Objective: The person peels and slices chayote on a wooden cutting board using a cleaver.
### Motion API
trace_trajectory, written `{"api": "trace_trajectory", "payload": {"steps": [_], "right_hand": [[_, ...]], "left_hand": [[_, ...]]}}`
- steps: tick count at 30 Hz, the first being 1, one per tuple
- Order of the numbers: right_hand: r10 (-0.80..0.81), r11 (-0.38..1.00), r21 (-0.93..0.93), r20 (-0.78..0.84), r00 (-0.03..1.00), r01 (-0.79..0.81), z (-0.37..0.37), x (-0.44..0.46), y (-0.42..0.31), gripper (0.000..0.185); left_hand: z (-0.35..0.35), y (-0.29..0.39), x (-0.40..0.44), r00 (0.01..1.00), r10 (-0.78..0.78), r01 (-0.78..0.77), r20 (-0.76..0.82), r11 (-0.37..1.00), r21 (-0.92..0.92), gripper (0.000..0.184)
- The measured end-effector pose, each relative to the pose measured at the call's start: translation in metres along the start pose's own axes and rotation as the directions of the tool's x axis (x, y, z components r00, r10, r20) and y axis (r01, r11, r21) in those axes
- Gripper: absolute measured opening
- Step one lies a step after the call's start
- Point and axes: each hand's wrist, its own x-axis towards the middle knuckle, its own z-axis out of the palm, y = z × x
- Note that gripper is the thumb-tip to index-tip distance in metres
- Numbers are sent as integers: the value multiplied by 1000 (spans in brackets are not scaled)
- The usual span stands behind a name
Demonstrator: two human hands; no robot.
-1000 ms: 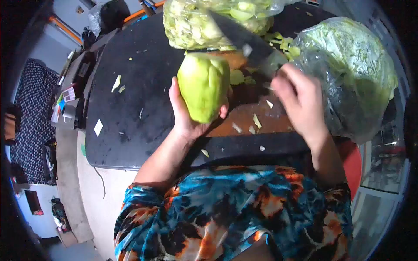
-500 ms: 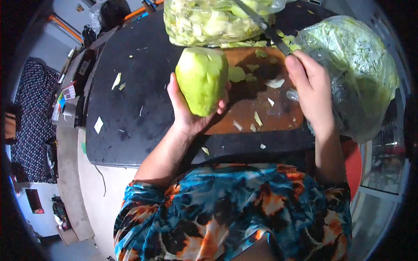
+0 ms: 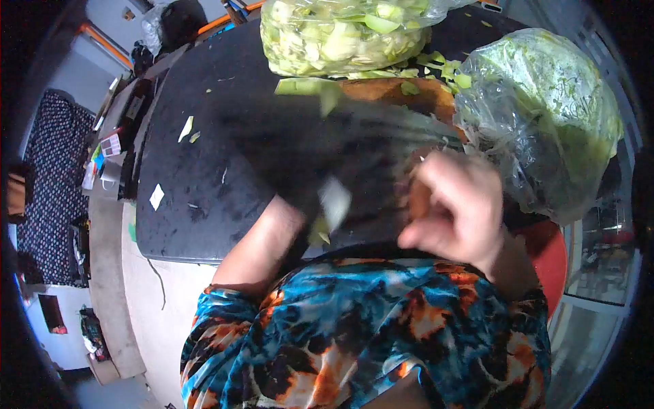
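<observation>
My right hand (image 3: 460, 208) is closed around the handle of a large knife (image 3: 340, 143), whose wide dark blade is smeared by motion. The blade covers most of my left hand (image 3: 285, 213), so only the wrist side shows and its fingers are hidden. Above the blade's edge appears a strip of the pale green fruit (image 3: 300, 86); the rest of it is hidden. A blurred pale flake (image 3: 335, 203) shows in front of the blade. Behind lies a brown cutting board (image 3: 429, 95), partly covered.
A clear bag of green-white pieces (image 3: 340, 44) stands at the table's back. Another filled plastic bag (image 3: 552, 116) is at the right. Peel scraps (image 3: 186, 128) dot the dark table (image 3: 191, 177). A red seat (image 3: 548, 255) is at the lower right.
The knife has swung down and left from beside the back bag, over the fruit and my left hand. My right hand has come lower and nearer my body.
</observation>
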Motion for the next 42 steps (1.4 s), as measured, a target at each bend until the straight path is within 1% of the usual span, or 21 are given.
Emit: {"api": "trace_trajectory", "payload": {"steps": [1, 4, 5, 15, 17, 19, 21, 22, 23, 24, 25, 27, 28, 29, 34, 37, 38, 39, 40, 41, 42], "right_hand": [[-128, 987, -93, 52, 990, 133, 4, 2, -8, 41], [-174, 961, -202, 89, 981, 189, 22, 2, -18, 48], [-237, 953, -191, 21, 971, 237, 29, 4, -15, 48], [-154, 937, -310, 47, 987, 161, 34, 18, -2, 43], [178, 967, -151, -170, 969, -204, 30, 29, 27, 41], [353, 895, -164, -310, 883, -415, 8, 32, 74, 35], [323, 933, -64, -292, 900, -355, -3, 27, 61, 33], [317, 943, -9, -273, 908, -332, -3, 21, 53, 32], [184, 981, -14, -249, 951, -193, 2, 15, 49, 30], [221, 975, 71, -130, 967, -213, 1, 15, 22, 34], [-16, 998, -65, -34, 999, 14, 1, 16, 14, 36], [-176, 982, -53, 72, 982, 180, 7, 15, -2, 41], [-295, 952, -104, -42, 955, 289, 20, 14, -1, 56], [-272, 959, -73, 6, 962, 272, 20, 14, -6, 47], [-287, 952, -111, 10, 958, 287, 29, 19, -1, 44], [-143, 959, -242, 39, 989, 148, 26, 24, 9, 44], [53, 970, -232, -92, 994, -73, 27, 29, 28, 44], [243, 937, -198, -220, 945, -287, 28, 34, 56, 43], [352, 892, -189, -281, 893, -411, 19, 35, 89, 41], [447, 835, -174, -339, 828, -522, 8, 33, 113, 39], [518, 836, 4, -337, 787, -549, 0, 30, 117, 37]], "left_hand": [[-1, -2, 1, 1000, -2, 2, 8, 1000, -11, 84], [0, -5, 0, 1000, -5, 6, 31, 999, -48, 79], [2, -6, -1, 999, -8, 10, 43, 998, -54, 77], [3, -7, -3, 989, -31, 51, 146, 990, -132, 58], [6, -5, -3, 987, -30, 52, 155, 989, -135, 54], [12, -6, -3, 980, -27, 57, 199, 987, -149, 51], [9, -8, -1, 963, -39, 87, 267, 982, -170, 47], [-9, -7, 2, 927, -72, 153, 367, 968, -197, 58], [-15, -7, 4, 913, -100, 195, 395, 958, -209, 58], [-15, -7, 3, 918, -108, 200, 382, 957, -208, 59], [-15, -7, 3, 921, -114, 203, 373, 956, -210, 59], [-13, -6, 3, 922, -135, 218, 364, 956, -198, 60], [-13, -6, 2, 924, -139, 221, 356, 955, -200, 61], [-14, -7, 3, 925, -145, 224, 350, 954, -198, 61], [-14, -7, 1, 925, -161, 238, 344, 951, -196, 64], [-16, -3, -1, 919, -169, 252, 355, 947, -200, 65], [-18, -2, -1, 920, -171, 254, 353, 945, -205, 66], [-19, 1, -1, 920, -169, 253, 354, 945, -206, 66], [-19, 3, -2, 922, -164, 245, 352, 949, -198, 67], [-15, 7, -4, 944, -149, 207, 295, 963, -175, 68], [-4, 8, -8, 985, -102, 122, 139, 983, -136, 69]]}}
